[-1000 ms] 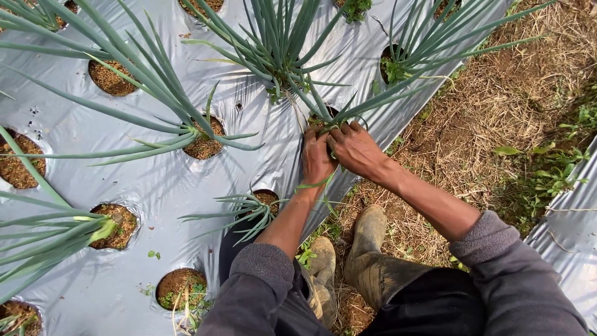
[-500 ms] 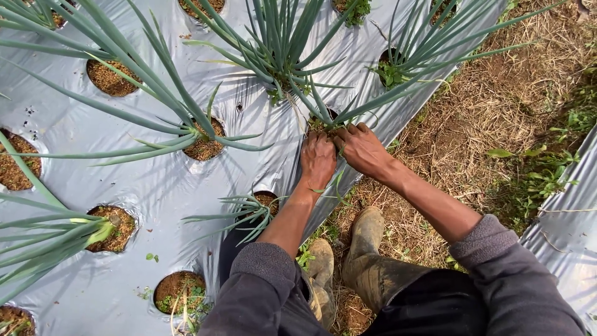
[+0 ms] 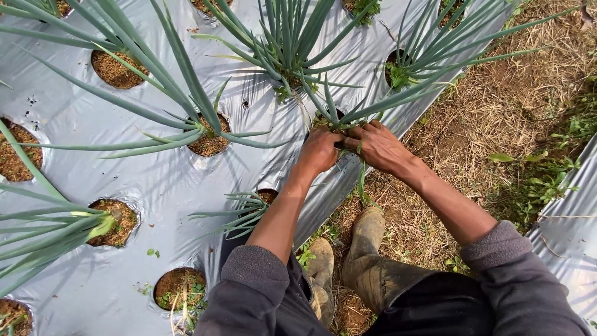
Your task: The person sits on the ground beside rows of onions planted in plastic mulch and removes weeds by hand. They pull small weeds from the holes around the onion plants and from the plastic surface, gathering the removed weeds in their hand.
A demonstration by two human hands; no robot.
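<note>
Hands, left hand (image 3: 319,151) and right hand (image 3: 379,146), pinch weeds (image 3: 361,177) at silver mulch sheet's (image 3: 155,180) planting hole (image 3: 326,119).

Silver mulch sheet (image 3: 124,180), muddy boots (image 3: 367,233), dry straw path (image 3: 497,112).

Silver plastic mulch (image 3: 155,180) is covering the bed from nine to twelve o'clock, daylight glinting off it. Dry straw-strewn soil (image 3: 497,106) is lying at two o'clock, green weeds (image 3: 553,174) sprouting at three.
</note>
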